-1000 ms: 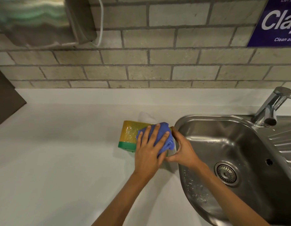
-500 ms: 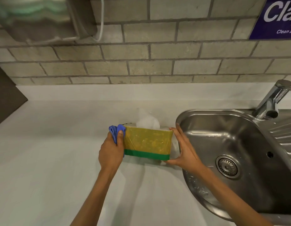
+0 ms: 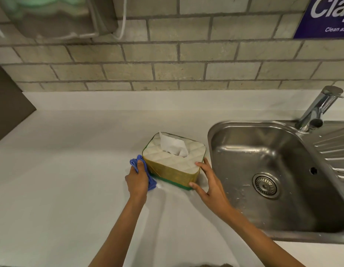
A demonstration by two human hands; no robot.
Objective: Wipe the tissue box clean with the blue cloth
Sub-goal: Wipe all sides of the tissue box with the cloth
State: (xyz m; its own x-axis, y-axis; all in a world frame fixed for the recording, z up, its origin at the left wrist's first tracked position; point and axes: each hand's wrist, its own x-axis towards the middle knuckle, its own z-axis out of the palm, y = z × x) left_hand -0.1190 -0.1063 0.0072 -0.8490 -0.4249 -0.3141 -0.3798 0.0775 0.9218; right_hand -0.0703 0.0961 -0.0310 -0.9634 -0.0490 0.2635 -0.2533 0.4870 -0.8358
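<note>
The tissue box [image 3: 173, 166] stands upright on the white counter [image 3: 71, 170], yellow-sided with a green base band and a white quilted top from which a tissue sticks up. My left hand [image 3: 137, 180] holds the bunched blue cloth [image 3: 143, 168] and presses it against the box's left end. My right hand [image 3: 207, 182] steadies the box at its right near corner, with its thumb low on the front face and fingertips at the top edge.
A stainless steel sink [image 3: 273, 176] with a drain lies just right of the box, and a chrome tap [image 3: 319, 108] stands at its back. A brick wall runs behind, with a metal dispenser [image 3: 55, 16] at top left and a blue sign [image 3: 325, 16] at top right.
The box was tipped with its side toward me; now it stands flat with its top up. My left hand carried the cloth from the box's right part to its left end.
</note>
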